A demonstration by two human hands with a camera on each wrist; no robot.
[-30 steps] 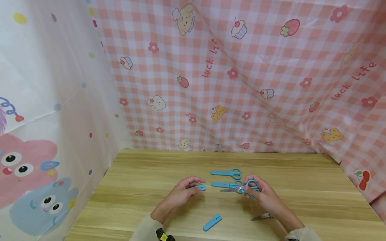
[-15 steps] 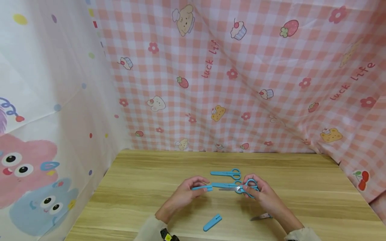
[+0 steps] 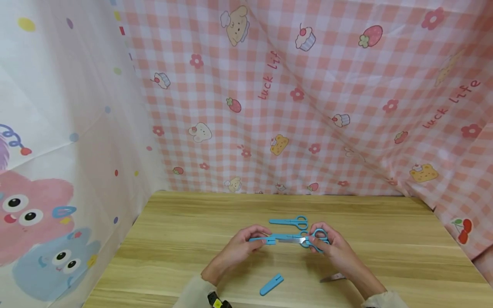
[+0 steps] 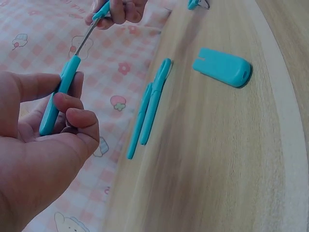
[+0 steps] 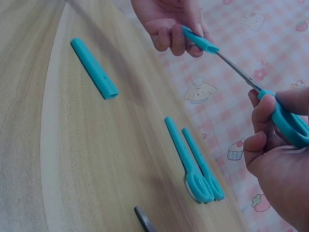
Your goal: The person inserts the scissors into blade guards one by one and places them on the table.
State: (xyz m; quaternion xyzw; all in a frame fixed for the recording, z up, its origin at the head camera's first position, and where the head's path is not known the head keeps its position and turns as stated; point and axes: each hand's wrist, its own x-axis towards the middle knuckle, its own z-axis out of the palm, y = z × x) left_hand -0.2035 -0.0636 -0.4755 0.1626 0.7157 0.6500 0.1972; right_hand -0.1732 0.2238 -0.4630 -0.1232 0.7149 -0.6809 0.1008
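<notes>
My left hand (image 3: 236,248) pinches a blue scissors sheath (image 4: 59,96) between thumb and fingers, its slotted mouth facing right. Opposite it, my right hand (image 3: 336,248) grips a pair of scissors (image 5: 285,121) by the blue handle loops. Their closed steel blades point left, the tip right at the sheath's mouth in both wrist views. Behind the hands lie two more blue scissors with sheathed blades, the farther pair (image 3: 289,222) in plain sight and the nearer pair (image 3: 286,236) partly covered by the held scissors in the head view.
A loose blue sheath (image 3: 271,284) lies on the wooden table (image 3: 185,214) in front of the hands. Bare scissor blades (image 3: 332,278) show beneath the right forearm, which hides their handle. A pink checked cloth (image 3: 231,162) hangs behind the table, and a white printed one (image 3: 96,171) at left.
My left hand has moved right with the sheath, closing the gap to the blade tip. My right hand has hardly moved, the scissors shifting slightly left and up.
</notes>
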